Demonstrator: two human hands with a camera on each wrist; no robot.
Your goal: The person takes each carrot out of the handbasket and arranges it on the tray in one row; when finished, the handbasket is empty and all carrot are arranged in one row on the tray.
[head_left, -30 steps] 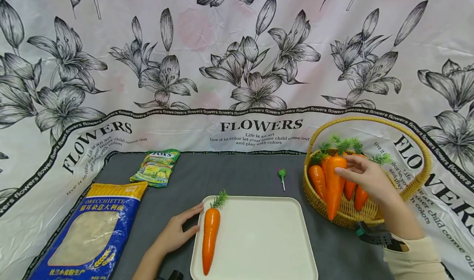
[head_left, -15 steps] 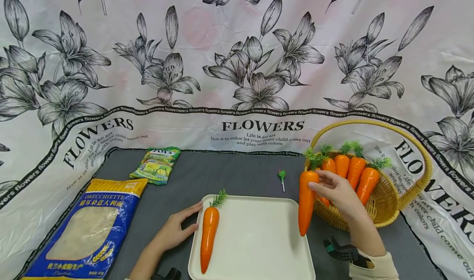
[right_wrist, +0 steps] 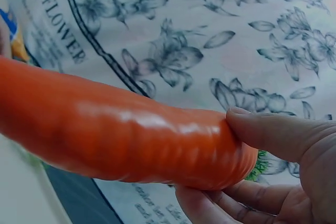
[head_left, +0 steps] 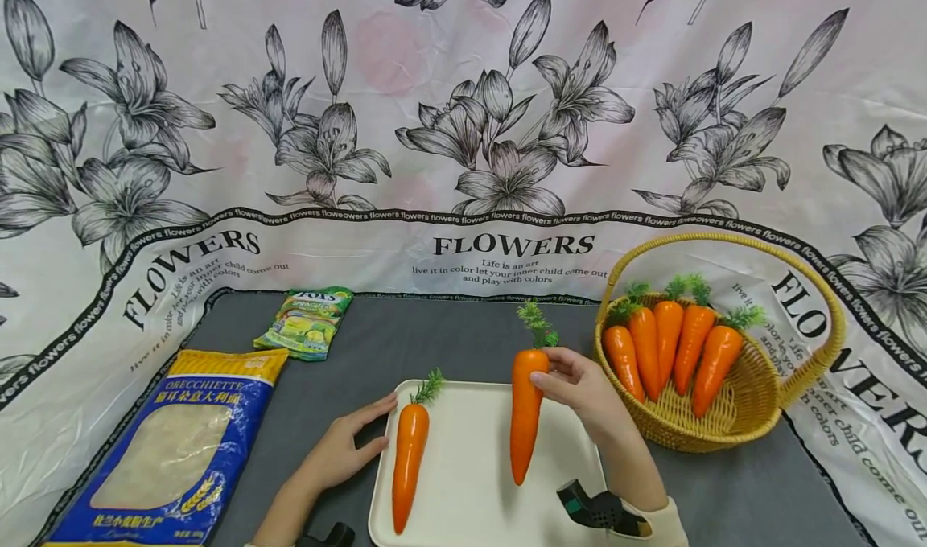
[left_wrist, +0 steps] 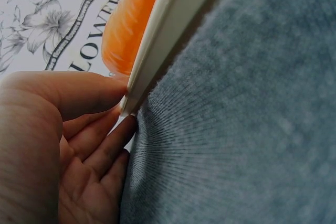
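My right hand (head_left: 579,386) pinches an orange carrot (head_left: 526,418) near its leafy top, thumb on one side and fingers on the other. That carrot hangs tip-down over the right half of a cream tray (head_left: 463,466). In the right wrist view the carrot (right_wrist: 136,135) spans much of the picture, its green leaves mostly behind the fingers. A second carrot (head_left: 410,466) lies along the tray's left side, leaves over the back rim. My left hand (head_left: 344,450) touches the tray's left edge with extended fingers; in the left wrist view the thumb (left_wrist: 94,95) meets the tray rim (left_wrist: 152,51).
A yellow wicker basket (head_left: 673,438) with a tall handle stands at the right, holding several carrots (head_left: 666,346). At the left lie a blue pasta bag (head_left: 170,450) and a green snack packet (head_left: 307,324). A floral cloth (head_left: 507,169) backs the grey table (head_left: 434,330).
My right hand has lifted the carrot out of the basket and carried it left over the tray. The left hand stays at the tray edge. The small lollipop is now mostly covered.
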